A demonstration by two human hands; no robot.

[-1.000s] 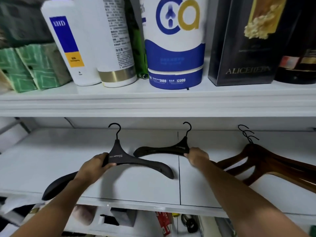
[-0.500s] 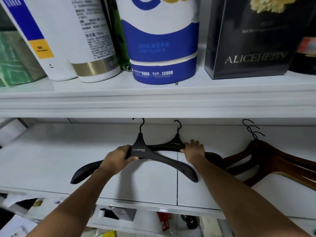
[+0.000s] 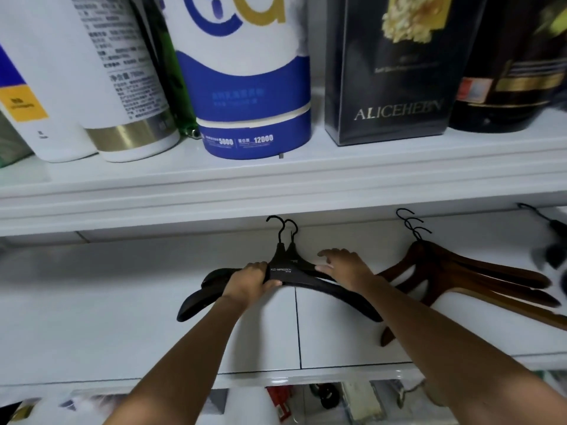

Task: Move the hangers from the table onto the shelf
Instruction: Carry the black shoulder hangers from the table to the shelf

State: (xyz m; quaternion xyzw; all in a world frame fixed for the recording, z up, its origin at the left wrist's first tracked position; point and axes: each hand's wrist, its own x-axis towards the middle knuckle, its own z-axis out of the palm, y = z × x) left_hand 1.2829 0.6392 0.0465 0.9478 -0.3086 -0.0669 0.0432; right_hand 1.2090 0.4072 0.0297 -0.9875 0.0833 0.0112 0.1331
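Black hangers (image 3: 283,273) stacked, matte, broad-shouldered, thin hooks side by side

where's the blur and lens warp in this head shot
Head view: motion blur smears the dark object at the far right edge and the label on the white bottle; the upper shelf edge bows from the wide-angle lens; the black hangers are sharp enough to show print; glare streaks the lower shelf lip.
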